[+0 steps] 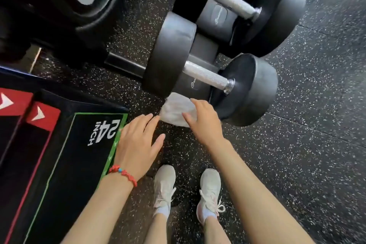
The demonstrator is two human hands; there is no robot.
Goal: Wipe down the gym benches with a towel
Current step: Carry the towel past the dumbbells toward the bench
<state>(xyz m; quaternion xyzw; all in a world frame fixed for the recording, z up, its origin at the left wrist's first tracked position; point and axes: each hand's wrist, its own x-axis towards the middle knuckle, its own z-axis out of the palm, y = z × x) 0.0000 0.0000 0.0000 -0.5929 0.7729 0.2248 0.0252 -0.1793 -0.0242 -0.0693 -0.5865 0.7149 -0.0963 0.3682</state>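
Gripping the crumpled white cloth towel (178,112) at frame centre, the right hand (204,119) is curled round it w/ thumb pinching; left hand (138,144) hangs open, fingers spread, nothing held. The black padded bench end (204,53) under two black rubber-headed steel-handled dumbbells (210,77) should be wiped w/ firm, overlapping strokes, weights avoided.

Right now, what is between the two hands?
In the head view, only speckled black gym floor shows between the open left hand and the right hand, which grips the white towel.
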